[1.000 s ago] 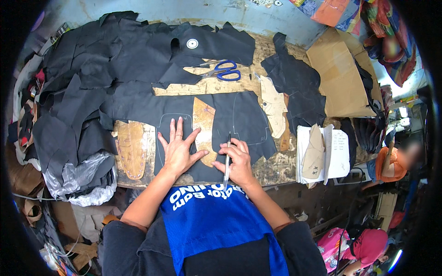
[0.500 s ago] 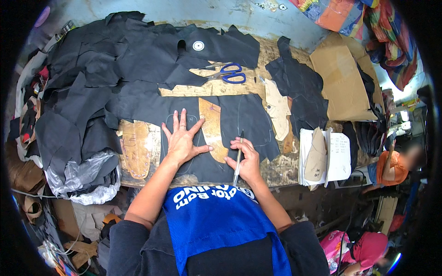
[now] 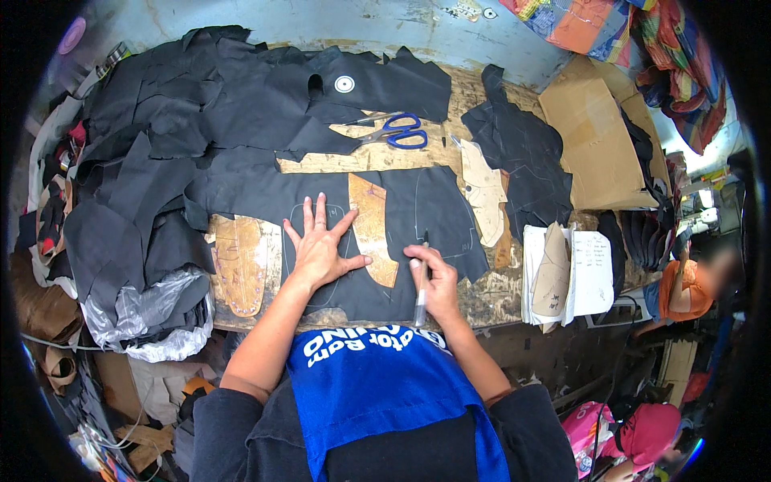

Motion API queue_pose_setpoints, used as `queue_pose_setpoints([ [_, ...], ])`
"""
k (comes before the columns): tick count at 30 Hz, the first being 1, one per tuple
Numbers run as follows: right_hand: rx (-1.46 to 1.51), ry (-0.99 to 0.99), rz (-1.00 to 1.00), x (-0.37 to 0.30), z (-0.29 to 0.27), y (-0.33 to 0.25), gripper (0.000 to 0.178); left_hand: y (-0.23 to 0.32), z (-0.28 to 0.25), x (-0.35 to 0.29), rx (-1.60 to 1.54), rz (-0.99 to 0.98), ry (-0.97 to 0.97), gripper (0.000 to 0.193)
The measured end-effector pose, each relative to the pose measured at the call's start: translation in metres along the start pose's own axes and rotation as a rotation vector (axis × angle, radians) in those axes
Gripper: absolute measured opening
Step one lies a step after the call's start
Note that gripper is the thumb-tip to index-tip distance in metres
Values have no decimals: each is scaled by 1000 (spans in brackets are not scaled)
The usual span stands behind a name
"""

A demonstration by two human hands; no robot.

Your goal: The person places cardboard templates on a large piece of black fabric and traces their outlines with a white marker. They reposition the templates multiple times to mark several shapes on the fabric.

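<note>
My left hand (image 3: 320,251) lies with fingers spread on a sheet of black leather (image 3: 434,205), its forefinger and thumb touching the left edge of a tan pattern piece (image 3: 370,225). Pale outlines are drawn on the leather, one beneath my left hand and another to the right of the pattern. My right hand (image 3: 438,285) is closed around a slim clear pen (image 3: 421,293), just right of the pattern's lower end. The pen stands roughly along my forearm, its dark end pointing away from me. Whether its tip touches the leather I cannot tell.
Blue-handled scissors (image 3: 404,131) lie beyond the leather sheet. Black leather pieces (image 3: 217,104) are heaped at the back left. Another tan pattern (image 3: 238,269) lies left, a cream one (image 3: 482,193) right. An open notebook (image 3: 590,273) and a cardboard box (image 3: 598,136) stand further right.
My right hand has shifted slightly right, away from the pattern's lower end, with the pen in it. The left hand stays pressed in place.
</note>
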State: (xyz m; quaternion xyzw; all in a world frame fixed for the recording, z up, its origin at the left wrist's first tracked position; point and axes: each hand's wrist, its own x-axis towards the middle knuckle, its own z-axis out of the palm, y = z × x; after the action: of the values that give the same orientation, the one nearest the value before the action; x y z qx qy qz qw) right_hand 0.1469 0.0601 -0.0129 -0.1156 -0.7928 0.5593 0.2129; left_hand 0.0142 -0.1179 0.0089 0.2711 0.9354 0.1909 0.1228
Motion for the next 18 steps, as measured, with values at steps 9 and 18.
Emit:
queue_pose_setpoints([
  [9,341,-197,220,-2,-17,-11,16,-2,4,-1,4,15,38,90],
  [18,-70,-398,1,2,-15,-18,12,-1,3,-1,-9,12,33,90],
])
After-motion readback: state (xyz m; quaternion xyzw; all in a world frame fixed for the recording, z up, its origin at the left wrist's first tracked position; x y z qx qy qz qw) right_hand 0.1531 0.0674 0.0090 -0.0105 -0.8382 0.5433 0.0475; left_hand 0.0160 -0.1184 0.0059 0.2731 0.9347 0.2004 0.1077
